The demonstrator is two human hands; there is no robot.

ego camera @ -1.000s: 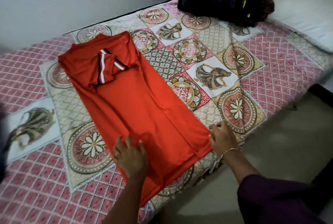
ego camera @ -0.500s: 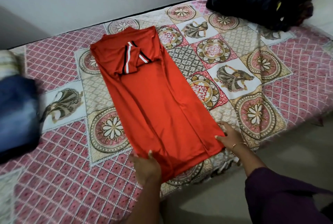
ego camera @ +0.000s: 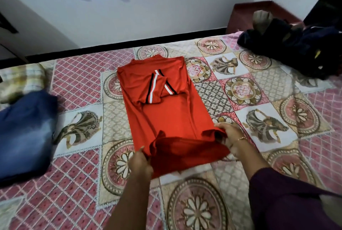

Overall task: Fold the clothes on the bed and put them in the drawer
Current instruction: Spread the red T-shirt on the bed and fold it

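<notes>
Hem of the red jersey T-shirt with striped sleeve cuffs (ego camera: pixel 166 111), flat a moment ago, is now lifted off the patterned pink quilt (ego camera: pixel 268 104). I see my left hand (ego camera: pixel 139 163) and right hand (ego camera: pixel 229 137) each pinching a bottom corner, so I judge the crosswise fold has begun; drawer unseen.

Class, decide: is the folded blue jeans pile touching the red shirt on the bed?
Apart. The head view shows the blue jeans at the left edge, with a wide strip of patterned bedspread bare between them and the red shirt.

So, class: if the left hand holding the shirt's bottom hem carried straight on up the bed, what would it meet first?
Probably the folded striped sleeve on the red shirt. The left hand points that way; how high it is lifted is unclear.
</notes>
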